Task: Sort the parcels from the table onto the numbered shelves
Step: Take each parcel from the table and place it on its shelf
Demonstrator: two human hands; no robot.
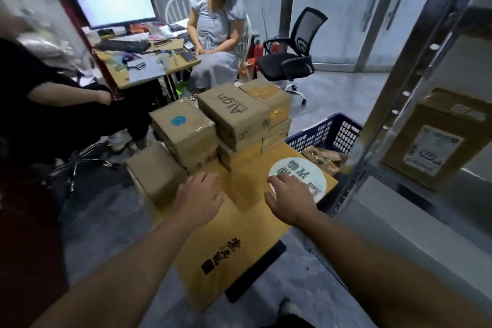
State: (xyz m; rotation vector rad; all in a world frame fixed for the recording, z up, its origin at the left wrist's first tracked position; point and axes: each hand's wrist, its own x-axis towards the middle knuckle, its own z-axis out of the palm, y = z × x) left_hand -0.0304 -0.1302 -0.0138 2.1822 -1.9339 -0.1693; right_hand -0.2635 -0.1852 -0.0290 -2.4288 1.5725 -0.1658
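1. Hands: both reach forward over the big yellow carton (239,226), palms down, fingers spread and loose, gripping nothing.
2. Left hand (198,196) is open and sits at the carton's far left edge, fingertips near the base of the parcel stack. Contact with the carton top looks likely, cannot confirm.
3. Right hand (291,198) is open, fingers over the near edge of the round white sticker (298,172) on the carton's far right corner. Touching or just above, cannot tell.
4. Parcels are stacked at the far end of the carton: taped box with blue dot sticker (183,128) on the left, box printed "Align" (234,110) in the middle on top of more boxes, orange-taped boxes (271,104) on the right.
5. One plain brown box (157,176) sits lower, just beside the carton's left edge, touching the blue-dot stack.
6. Blue plastic crate (327,134) is just right of the stack, with small brown packets (323,158) in front of it.
7. Metal shelf rack (399,104) is on the right; one labelled cardboard parcel (436,138) already stands on a shelf, tilted. Shelf numbers are not readable.
8. Background: cluttered table (157,72) with monitor (111,0), a seated person in a grey dress (215,34), another person in black (53,104) at left, black office chair (292,53).
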